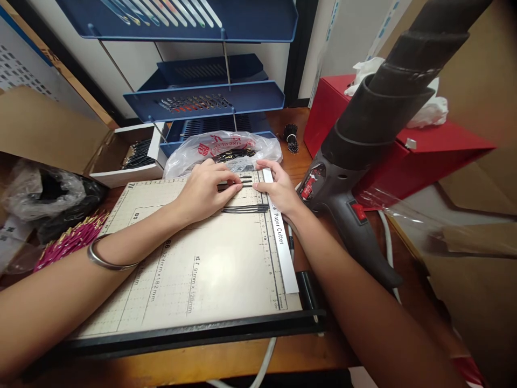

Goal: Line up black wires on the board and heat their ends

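My left hand [208, 189] rests on the paper cutter board [226, 264], its thumb and index finger pinched on thin black strips [246, 181] near the board's top edge. Across from it, my right hand [278, 188] lies over the white "Paper Cutter" guide [280, 242], thumb pointing at the strips' right ends and fingers curved past the board's edge. Whether it grips a strip is hard to see. Just below both hands, a separate row of black strips [245, 208] lies flat, its right ends against the guide.
Behind the board are a clear plastic bag [226, 141] of black pieces and a blue rack [202, 99]. A heat gun [343, 161] stands close on the right, before a red box [452, 145]. Magenta strands [72, 240] lie at left, near a white box [129, 156].
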A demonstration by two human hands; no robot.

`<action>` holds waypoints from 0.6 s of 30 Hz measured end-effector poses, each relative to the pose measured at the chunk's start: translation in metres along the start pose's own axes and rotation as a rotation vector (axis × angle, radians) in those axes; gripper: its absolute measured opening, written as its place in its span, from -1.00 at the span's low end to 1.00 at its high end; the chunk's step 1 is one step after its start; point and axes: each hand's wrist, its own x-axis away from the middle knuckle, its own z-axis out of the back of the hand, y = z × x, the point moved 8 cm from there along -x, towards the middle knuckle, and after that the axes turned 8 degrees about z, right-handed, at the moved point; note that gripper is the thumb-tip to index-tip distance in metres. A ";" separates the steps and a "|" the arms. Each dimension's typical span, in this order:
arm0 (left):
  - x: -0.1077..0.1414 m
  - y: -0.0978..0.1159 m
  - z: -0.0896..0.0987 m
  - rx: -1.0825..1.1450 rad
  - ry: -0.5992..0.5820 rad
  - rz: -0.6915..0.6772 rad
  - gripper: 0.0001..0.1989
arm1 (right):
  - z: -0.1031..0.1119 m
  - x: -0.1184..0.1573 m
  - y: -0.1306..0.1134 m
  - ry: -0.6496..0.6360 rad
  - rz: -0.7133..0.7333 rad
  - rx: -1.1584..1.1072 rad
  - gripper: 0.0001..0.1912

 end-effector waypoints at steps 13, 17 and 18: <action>0.000 0.002 0.000 -0.017 -0.030 0.008 -0.70 | 0.001 0.000 0.001 0.000 -0.003 0.007 -0.32; -0.001 0.002 0.000 -0.019 -0.036 0.006 -0.70 | 0.001 -0.002 0.001 -0.017 0.013 0.026 -0.33; -0.001 0.002 0.000 -0.018 -0.035 0.006 -0.70 | 0.001 -0.002 0.000 -0.022 0.017 0.034 -0.34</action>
